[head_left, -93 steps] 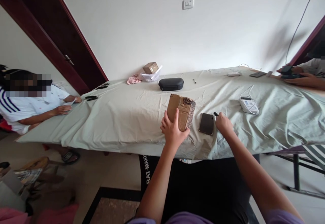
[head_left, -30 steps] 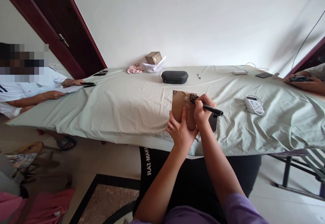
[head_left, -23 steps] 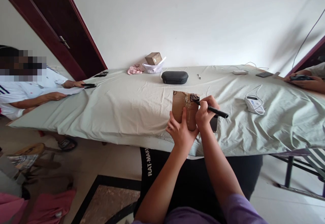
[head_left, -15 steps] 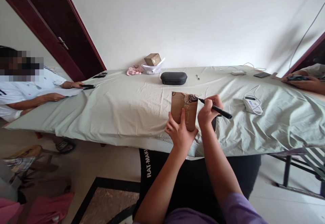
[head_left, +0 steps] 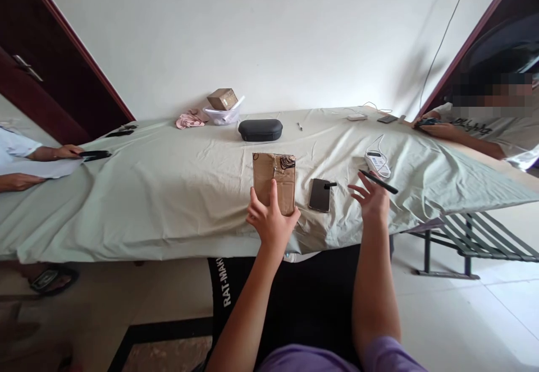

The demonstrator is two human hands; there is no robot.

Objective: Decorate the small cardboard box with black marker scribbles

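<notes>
My left hand (head_left: 272, 214) grips a small cardboard box (head_left: 263, 172) at its lower end, with the thumb along the right side and a finger on the top face. Black drawn lines fill the box's upper right corner, and a small loop marks its upper left corner. In my right hand (head_left: 373, 196) a black marker (head_left: 382, 183) lies between thumb and fingers, held apart from the box, with some other fingers stretched out. Between my hands a dark phone (head_left: 319, 199) lies on the cloth, and a black marker cap (head_left: 330, 185) rests over its upper right edge.
A black case (head_left: 260, 130), a plastic tub (head_left: 222, 116) with a box (head_left: 222, 99) on it, a pink cloth (head_left: 191, 119) and a pen (head_left: 300, 126) lie farther back. A white corded device (head_left: 378, 162) sits beyond my right hand. People sit at both table ends.
My right hand has drawn the marker away from the box to the right, uncovering the phone and cap. My view has turned to the right. My left hand keeps its grip.
</notes>
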